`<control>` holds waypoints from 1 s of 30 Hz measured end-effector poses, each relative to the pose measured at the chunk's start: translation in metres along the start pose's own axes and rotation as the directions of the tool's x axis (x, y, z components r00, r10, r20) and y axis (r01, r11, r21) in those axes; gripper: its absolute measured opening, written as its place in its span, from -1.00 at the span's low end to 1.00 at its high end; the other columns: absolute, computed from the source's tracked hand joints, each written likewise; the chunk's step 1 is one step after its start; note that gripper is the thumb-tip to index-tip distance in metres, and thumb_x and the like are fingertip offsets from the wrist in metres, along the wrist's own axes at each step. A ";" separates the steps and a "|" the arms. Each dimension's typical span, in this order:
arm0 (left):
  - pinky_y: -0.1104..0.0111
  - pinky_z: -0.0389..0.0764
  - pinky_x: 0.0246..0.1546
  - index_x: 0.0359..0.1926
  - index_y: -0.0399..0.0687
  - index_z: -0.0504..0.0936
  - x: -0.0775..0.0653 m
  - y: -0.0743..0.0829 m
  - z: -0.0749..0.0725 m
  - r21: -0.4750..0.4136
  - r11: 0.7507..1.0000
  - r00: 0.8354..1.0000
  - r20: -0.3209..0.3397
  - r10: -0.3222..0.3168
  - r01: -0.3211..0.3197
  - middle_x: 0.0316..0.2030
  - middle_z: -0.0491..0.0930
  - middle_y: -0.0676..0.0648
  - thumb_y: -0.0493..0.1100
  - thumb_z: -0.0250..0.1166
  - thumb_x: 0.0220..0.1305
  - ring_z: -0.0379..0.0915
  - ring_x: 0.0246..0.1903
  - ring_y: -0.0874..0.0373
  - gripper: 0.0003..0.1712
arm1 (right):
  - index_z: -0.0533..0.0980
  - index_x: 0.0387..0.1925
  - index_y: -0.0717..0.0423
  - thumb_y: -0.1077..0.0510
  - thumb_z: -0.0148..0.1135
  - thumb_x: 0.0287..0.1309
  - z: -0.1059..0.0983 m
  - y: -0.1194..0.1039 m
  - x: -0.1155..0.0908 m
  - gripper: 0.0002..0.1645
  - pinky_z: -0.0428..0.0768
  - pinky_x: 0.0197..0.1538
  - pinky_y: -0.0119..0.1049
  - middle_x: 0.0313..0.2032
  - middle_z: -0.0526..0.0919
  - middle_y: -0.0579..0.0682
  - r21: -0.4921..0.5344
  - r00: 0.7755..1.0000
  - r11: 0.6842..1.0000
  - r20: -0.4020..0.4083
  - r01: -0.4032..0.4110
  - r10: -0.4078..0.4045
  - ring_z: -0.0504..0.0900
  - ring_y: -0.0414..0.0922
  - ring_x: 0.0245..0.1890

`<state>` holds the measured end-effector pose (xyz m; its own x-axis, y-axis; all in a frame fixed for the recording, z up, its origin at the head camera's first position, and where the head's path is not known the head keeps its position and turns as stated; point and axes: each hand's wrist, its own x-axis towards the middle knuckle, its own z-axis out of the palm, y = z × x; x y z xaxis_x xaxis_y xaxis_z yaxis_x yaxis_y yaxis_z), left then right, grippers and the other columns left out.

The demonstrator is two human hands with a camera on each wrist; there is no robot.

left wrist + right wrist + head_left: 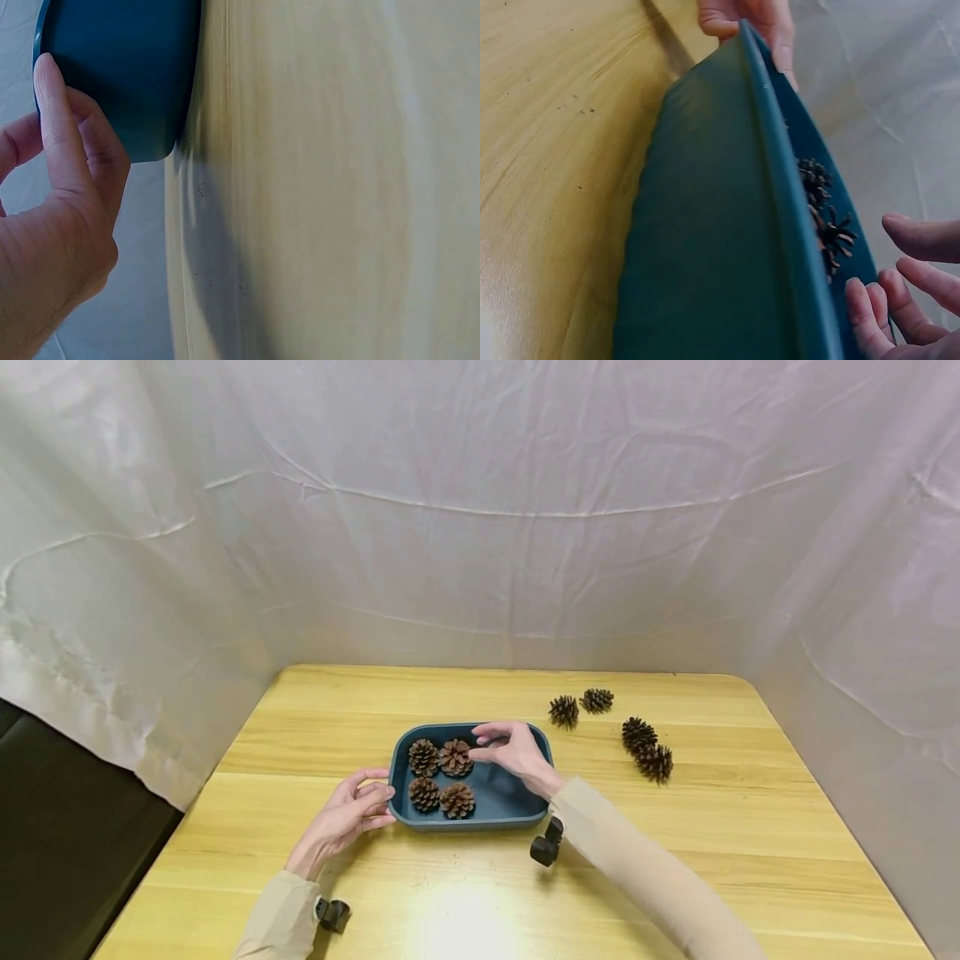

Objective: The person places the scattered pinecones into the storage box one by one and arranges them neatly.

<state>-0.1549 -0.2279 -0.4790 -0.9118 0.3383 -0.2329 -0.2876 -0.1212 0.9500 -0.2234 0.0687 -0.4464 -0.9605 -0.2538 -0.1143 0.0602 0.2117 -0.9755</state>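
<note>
Inside a dark blue rectangular tray (502,793), several brown pine cones sit grouped at the left end, among them one at the back (456,758) and one at the front (457,801). My left hand (348,814) holds the tray's left end, thumb and fingers at the rim and outer wall; the left wrist view shows its fingers (51,82) against the tray's wall. Over the tray reaches my right hand (517,756), thumb and fingers apart and nothing held. Its fingertips are close to the back pine cone. In the right wrist view, the tray wall partly hides the cones.
On the wooden table (315,710), two pine cones (564,712) lie behind the tray's right end. Another pair (647,747) touches farther right. Black wrist cameras (332,914) are strapped to both sleeves. Pale cloth (510,568) hangs behind and beside the table.
</note>
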 end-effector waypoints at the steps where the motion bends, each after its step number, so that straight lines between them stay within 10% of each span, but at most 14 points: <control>1: 0.42 0.77 -0.19 0.21 -0.18 0.25 0.000 0.000 0.000 -0.001 1.000 1.000 -0.001 0.000 0.000 -0.21 0.58 0.08 -0.30 0.11 0.49 0.63 -0.38 0.27 -0.64 | 0.62 0.08 0.24 0.27 0.49 0.07 -0.002 0.000 -0.002 -0.51 0.70 0.08 0.04 0.00 0.66 0.31 0.002 1.000 1.000 -0.007 0.008 -0.008 0.62 -0.21 -0.30; 7: 0.42 0.77 -0.21 0.21 -0.19 0.24 0.000 0.000 0.001 -0.008 1.000 1.000 0.001 0.003 -0.003 -0.21 0.58 0.08 -0.31 0.11 0.48 0.63 -0.38 0.27 -0.63 | 0.60 0.07 0.34 0.28 0.48 0.05 -0.017 0.000 -0.012 -0.49 0.65 -0.17 -0.40 -0.07 0.69 0.32 0.019 0.997 0.997 -0.036 0.073 -0.072 0.60 -0.24 -0.32; 30: 0.42 0.76 -0.20 0.28 -0.29 0.19 0.001 -0.002 0.001 0.021 1.000 1.000 -0.019 0.008 -0.008 -0.20 0.57 0.07 -0.31 0.12 0.47 0.64 -0.38 0.28 -0.54 | 0.54 0.11 0.42 0.26 0.43 0.15 -0.100 0.025 -0.066 -0.48 0.75 -0.18 -0.43 -0.12 0.70 0.20 -0.043 0.938 0.972 -0.258 0.230 -0.233 0.69 -0.33 -0.28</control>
<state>-0.1545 -0.2270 -0.4811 -0.9196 0.3195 -0.2287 -0.2740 -0.1044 0.9560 -0.1855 0.1849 -0.4443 -0.9846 -0.0439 0.1691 -0.1744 0.1875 -0.9667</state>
